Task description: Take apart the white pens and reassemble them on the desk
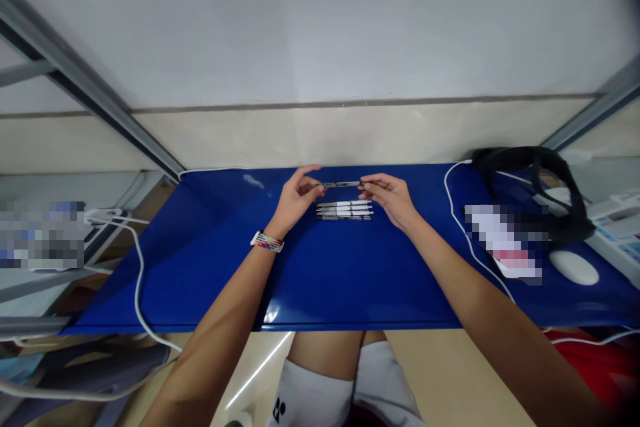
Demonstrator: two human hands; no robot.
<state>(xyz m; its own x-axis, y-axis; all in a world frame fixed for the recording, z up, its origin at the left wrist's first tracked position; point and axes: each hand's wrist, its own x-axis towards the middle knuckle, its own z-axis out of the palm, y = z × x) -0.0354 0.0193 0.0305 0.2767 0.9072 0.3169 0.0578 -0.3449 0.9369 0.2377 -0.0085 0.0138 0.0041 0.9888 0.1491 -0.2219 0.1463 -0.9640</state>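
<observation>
A dark pen [343, 185] lies level between my two hands, just beyond a stack of other pens. My left hand [299, 195] pinches its left end between thumb and fingers, with the index finger stretched out above. At the pen's right end, my right hand [387, 195] grips it with thumb and fingertips. Closer to me, several white and dark pens [345, 209] rest side by side on the blue tabletop [350, 280], all pointing left to right. A multicoloured band circles my left wrist.
On the right lie a black headset-like strap [537, 160], a blurred-out flat item [500, 240] and a white computer mouse [574, 267]. White cables run along both sides. A pale wall [320, 137] stands behind the table, with metal posts at left and right.
</observation>
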